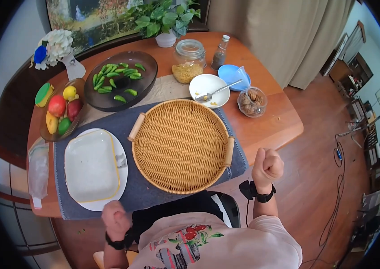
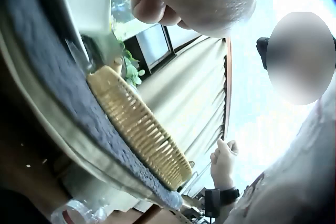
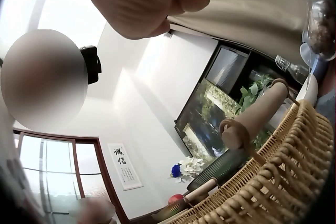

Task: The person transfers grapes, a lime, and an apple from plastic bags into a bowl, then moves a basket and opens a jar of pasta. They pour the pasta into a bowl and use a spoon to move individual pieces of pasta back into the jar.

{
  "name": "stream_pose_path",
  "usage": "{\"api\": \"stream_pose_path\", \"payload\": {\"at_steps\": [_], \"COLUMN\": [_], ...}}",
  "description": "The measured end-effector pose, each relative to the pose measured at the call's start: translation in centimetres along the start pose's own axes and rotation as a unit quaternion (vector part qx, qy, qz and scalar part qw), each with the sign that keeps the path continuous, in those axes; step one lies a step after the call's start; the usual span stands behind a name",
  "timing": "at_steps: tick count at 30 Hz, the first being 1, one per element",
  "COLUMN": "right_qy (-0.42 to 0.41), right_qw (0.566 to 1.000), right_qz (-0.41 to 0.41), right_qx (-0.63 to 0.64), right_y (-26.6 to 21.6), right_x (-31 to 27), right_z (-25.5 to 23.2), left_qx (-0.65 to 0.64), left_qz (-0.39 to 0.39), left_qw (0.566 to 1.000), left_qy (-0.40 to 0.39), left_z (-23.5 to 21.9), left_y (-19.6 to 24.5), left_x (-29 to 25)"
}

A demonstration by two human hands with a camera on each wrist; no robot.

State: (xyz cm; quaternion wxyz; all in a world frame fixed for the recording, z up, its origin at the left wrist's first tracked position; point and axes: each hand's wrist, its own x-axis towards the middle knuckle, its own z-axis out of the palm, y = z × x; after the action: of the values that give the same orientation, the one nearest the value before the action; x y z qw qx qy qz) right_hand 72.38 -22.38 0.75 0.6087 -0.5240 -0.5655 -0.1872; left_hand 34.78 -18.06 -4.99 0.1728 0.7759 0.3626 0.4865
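Observation:
My right hand (image 1: 268, 167) is raised just off the table's front right edge, its fingers curled into a fist around nothing. My left hand (image 1: 116, 219), also fisted, is in front of the table's near edge, close below the white plates. In the left wrist view, bent fingers (image 2: 149, 11) show at the top. A round wicker tray (image 1: 181, 148) with two wooden handles lies between the hands on a blue-grey cloth, nearer the right one. Left of it, a white rectangular dish (image 1: 91, 166) rests on a white oval plate (image 1: 121, 179).
Behind stand a dark plate (image 1: 93, 101) of green peppers, a fruit bowl (image 1: 42, 130), a glass jar (image 1: 190, 54), a pepper-coloured bottle (image 1: 219, 56), a white bowl (image 1: 194, 85) with a spoon, a blue bowl (image 1: 228, 71) and a jar of walnuts (image 1: 252, 102). A plastic bag (image 1: 38, 172) lies left.

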Motion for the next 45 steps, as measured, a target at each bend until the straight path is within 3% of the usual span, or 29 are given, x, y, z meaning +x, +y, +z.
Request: {"api": "stream_pose_path", "payload": {"at_steps": [5,7,9,10,12,13,16,18,19,20,22,23,24,25,27,29,31,33,41,45], "right_qy": [-0.025,-0.045,-0.085,-0.088,-0.097,-0.105,-0.184,-0.271,-0.292,-0.316,-0.326,-0.317,-0.322,-0.323,-0.321,-0.312,-0.313,-0.386,-0.33,-0.325], "right_qw": [0.998,0.994,0.986,0.986,0.982,0.981,0.97,0.951,0.936,0.908,0.899,0.862,0.86,0.858,0.875,0.891,0.864,0.893,0.879,0.904], "right_qz": [-0.032,-0.041,0.016,0.019,0.156,0.159,0.158,0.11,0.174,0.272,0.289,0.383,0.385,0.388,0.346,0.31,0.376,0.227,0.309,0.26], "right_qx": [-0.055,-0.092,-0.14,-0.138,-0.05,-0.041,-0.013,-0.102,-0.094,-0.043,0.041,0.097,0.097,0.094,0.108,0.112,0.121,0.04,0.152,0.101], "right_y": [1.5,2.4,3.3,3.8,4.6,4.6,4.2,4.3,3.7,4.6,4.6,4.6,3.1,1.8,2.3,2.4,2.3,1.7,1.6,3.1], "right_x": [1.1,1.8,2.5,2.8,2.8,2.7,2.7,1.4,0.6,-1.3,-3.2,-4.5,-4.0,-3.4,-3.9,-3.9,-3.2,-2.0,-0.8,-1.9], "right_z": [-0.5,-0.7,-0.6,-0.4,0.4,0.8,2.0,1.7,1.6,0.9,0.6,0.1,0.2,0.2,0.3,0.4,0.5,1.1,3.3,4.3], "left_qx": [-0.058,-0.028,-0.046,-0.008,0.037,0.029,0.04,0.066,0.085,0.098,0.135,0.133,0.125,0.137,0.11,0.124,0.128,0.119,0.123,0.13], "left_qz": [0.019,0.023,0.05,0.085,0.109,0.099,0.083,0.086,0.088,0.106,0.108,0.142,0.177,0.17,0.191,0.204,0.221,0.23,0.245,0.24], "left_qw": [0.998,0.992,0.99,0.993,0.993,0.994,0.994,0.986,0.977,0.975,0.974,0.962,0.947,0.948,0.927,0.925,0.916,0.917,0.926,0.916], "left_qy": [0.027,-0.118,-0.121,-0.078,-0.038,-0.043,-0.064,-0.129,-0.176,-0.169,-0.149,-0.193,-0.238,-0.23,-0.303,-0.294,-0.308,-0.302,-0.261,-0.294], "left_z": [5.6,5.7,5.7,5.7,5.5,5.4,5.1,5.2,5.3,5.4,5.4,5.4,5.2,5.0,5.0,5.0,5.2,5.6,5.6,6.1], "left_y": [-0.6,-0.8,-0.7,-0.6,-0.3,-0.4,-0.1,0.8,1.5,2.1,2.4,2.0,1.6,1.3,0.9,1.0,1.5,1.9,2.5,2.6], "left_x": [0.9,0.8,0.7,0.6,0.0,0.1,1.0,2.9,4.4,5.4,6.7,7.1,7.3,7.3,7.4,7.1,6.8,6.2,5.6,5.9]}}
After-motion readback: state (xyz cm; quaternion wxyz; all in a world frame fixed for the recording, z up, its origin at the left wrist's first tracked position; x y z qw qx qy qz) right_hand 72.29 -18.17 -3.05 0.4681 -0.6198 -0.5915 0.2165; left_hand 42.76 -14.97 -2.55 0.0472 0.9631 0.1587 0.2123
